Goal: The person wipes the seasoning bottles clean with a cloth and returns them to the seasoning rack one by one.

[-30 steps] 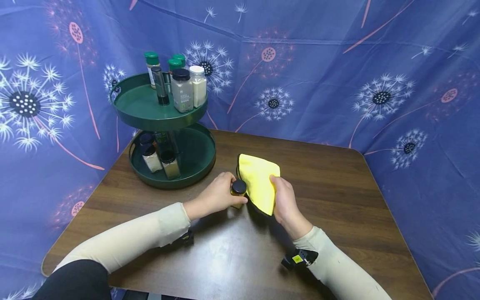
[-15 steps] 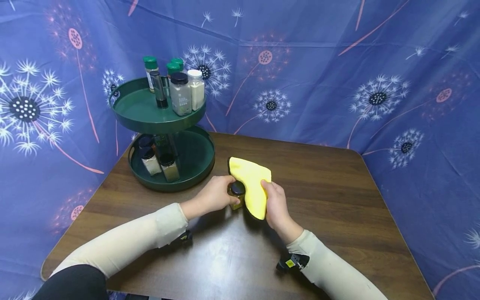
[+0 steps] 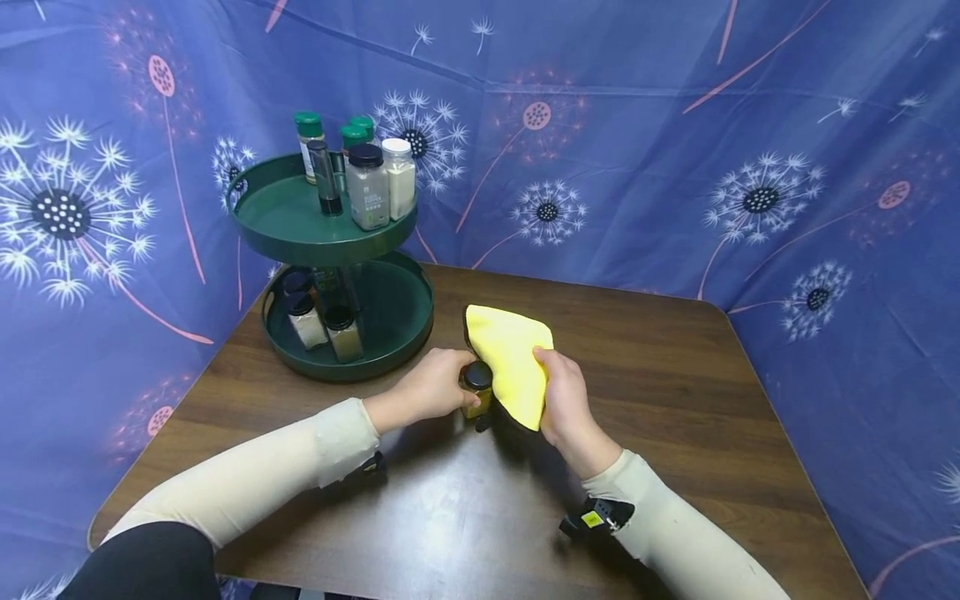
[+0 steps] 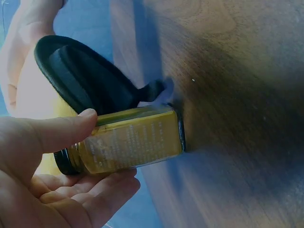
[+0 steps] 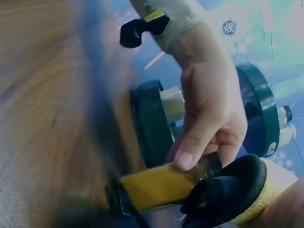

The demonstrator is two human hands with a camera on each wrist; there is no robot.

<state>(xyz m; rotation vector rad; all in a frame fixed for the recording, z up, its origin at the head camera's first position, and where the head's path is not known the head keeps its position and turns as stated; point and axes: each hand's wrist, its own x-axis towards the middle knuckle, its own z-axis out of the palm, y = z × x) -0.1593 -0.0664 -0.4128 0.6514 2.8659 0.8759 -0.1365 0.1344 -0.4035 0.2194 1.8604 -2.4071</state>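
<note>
My left hand (image 3: 427,387) grips a small square spice jar (image 3: 477,403) with a black lid and yellow contents, thumb on one side and fingers on the other. In the left wrist view, printed text shows on the jar (image 4: 133,142), and its base is close to the tabletop. A yellow cloth (image 3: 513,358) with black edging is pinched in my right hand (image 3: 567,407), just right of the jar. The cloth's dark underside (image 4: 83,78) shows beside the jar in the left wrist view, with a loose strip hanging by the jar's base.
A green two-tier round rack (image 3: 315,242) stands at the back left of the wooden table (image 3: 637,375). Several spice bottles, among them a black-lidded pepper jar (image 3: 368,196), stand on its upper tier, and more jars (image 3: 306,325) on its lower one. A patterned blue curtain (image 3: 637,150) hangs behind.
The cloth has swung left over the jar's side and then back right, with my right hand moving along. My left hand keeps its grip on the jar in nearly the same spot.
</note>
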